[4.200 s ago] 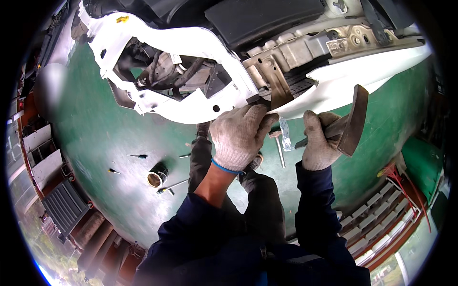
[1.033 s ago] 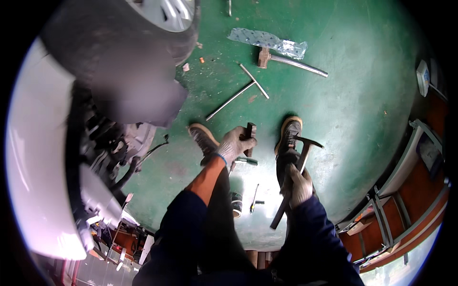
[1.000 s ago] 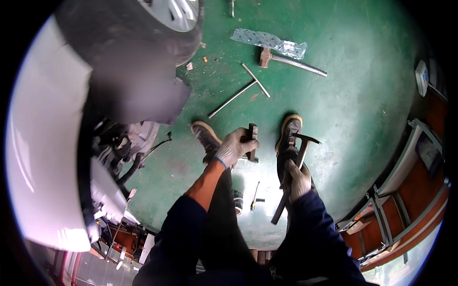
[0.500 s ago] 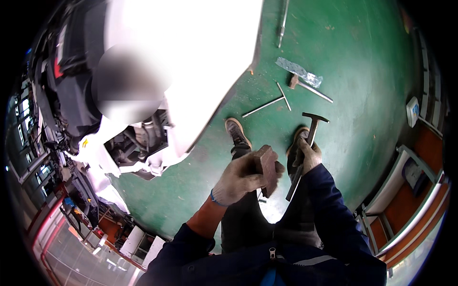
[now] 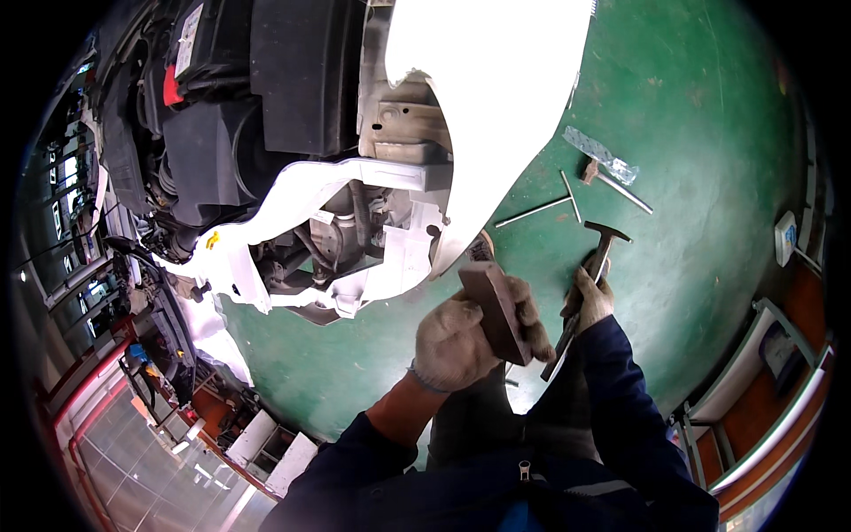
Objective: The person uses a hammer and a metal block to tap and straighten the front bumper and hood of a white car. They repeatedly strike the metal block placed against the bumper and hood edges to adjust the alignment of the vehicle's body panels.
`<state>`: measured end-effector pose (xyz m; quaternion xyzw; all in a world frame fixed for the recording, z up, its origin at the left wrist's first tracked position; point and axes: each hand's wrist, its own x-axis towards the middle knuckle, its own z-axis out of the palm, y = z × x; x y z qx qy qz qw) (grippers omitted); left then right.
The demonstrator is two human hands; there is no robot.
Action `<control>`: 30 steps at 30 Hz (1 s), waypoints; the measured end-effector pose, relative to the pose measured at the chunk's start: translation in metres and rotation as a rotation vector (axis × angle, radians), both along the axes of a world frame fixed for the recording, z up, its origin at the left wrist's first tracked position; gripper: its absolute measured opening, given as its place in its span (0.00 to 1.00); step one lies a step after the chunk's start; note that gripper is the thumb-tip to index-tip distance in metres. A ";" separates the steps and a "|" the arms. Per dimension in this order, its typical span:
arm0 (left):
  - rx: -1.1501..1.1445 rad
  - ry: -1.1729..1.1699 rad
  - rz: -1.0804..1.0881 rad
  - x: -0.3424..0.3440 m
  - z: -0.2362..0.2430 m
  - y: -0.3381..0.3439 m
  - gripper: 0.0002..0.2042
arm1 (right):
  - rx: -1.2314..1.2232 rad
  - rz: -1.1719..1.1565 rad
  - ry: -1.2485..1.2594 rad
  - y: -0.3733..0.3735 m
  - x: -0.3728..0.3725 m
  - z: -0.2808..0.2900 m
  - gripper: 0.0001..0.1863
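One block [image 5: 495, 312] within left fingers [image 5: 526, 303]

No lettering is legible; the white label [image 5: 189, 40] on the black engine-bay part [image 5: 219, 66] is too small.

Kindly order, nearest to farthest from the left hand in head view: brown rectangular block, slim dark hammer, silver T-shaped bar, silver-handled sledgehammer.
1. Block: in left hand
2. Slim hammer: in right hand
3. T-shaped bar: floor, ahead
4. Sledgehammer: floor, ahead-right
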<state>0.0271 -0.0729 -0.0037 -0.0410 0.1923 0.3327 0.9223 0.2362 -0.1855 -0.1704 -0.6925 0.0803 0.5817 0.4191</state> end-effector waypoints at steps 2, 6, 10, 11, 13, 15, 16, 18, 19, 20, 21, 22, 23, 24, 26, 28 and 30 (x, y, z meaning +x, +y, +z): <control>-0.014 0.009 0.085 0.002 0.004 0.004 0.24 | 0.012 0.010 -0.001 -0.001 -0.001 -0.002 0.11; 0.016 0.006 0.260 0.004 0.012 0.000 0.20 | 0.047 0.024 0.049 -0.002 -0.001 0.021 0.12; 0.077 0.018 0.327 0.001 0.011 0.001 0.13 | 0.168 0.034 0.144 0.008 -0.011 0.077 0.14; 0.104 0.019 0.337 0.000 0.008 -0.001 0.12 | 0.233 0.039 0.208 0.008 -0.012 0.092 0.15; 0.201 0.016 0.340 0.003 -0.001 -0.002 0.11 | 0.291 0.052 0.289 0.015 -0.018 0.125 0.19; 0.319 0.107 0.306 0.001 -0.002 -0.004 0.09 | 0.318 0.080 0.376 0.026 -0.028 0.160 0.26; 0.345 0.184 0.275 0.000 0.003 -0.008 0.08 | 0.350 0.080 0.418 0.030 -0.032 0.173 0.29; 0.371 0.382 0.147 -0.002 0.013 -0.025 0.06 | 0.394 0.090 0.473 0.041 -0.042 0.188 0.29; 0.411 0.450 0.088 -0.002 0.017 -0.032 0.05 | 0.391 0.086 0.433 0.032 -0.044 0.186 0.29; 0.509 0.526 0.032 -0.001 0.017 -0.034 0.09 | 0.414 0.094 0.402 0.029 -0.049 0.178 0.28; 0.713 0.594 -0.014 0.000 0.016 -0.031 0.14 | 0.451 -0.003 0.398 0.036 -0.053 0.180 0.25; 0.947 0.681 -0.058 0.001 0.017 -0.022 0.19 | 0.534 -0.056 0.422 0.043 -0.050 0.177 0.20; 1.100 0.757 -0.096 -0.003 0.025 -0.015 0.24 | 0.508 -0.062 0.418 0.041 -0.043 0.176 0.18; 1.146 0.894 -0.240 -0.009 0.042 -0.011 0.29 | 0.473 -0.078 0.405 0.037 -0.036 0.177 0.16; 0.653 0.538 -0.253 -0.030 0.055 -0.009 0.36 | 0.532 -0.040 0.293 0.045 -0.029 0.185 0.14; 0.502 0.396 -0.301 -0.045 0.060 -0.002 0.41 | 0.539 0.129 0.203 0.061 -0.027 0.205 0.12; 0.735 0.618 -0.405 -0.046 0.067 0.012 0.44 | 0.598 0.355 0.112 0.076 -0.029 0.213 0.10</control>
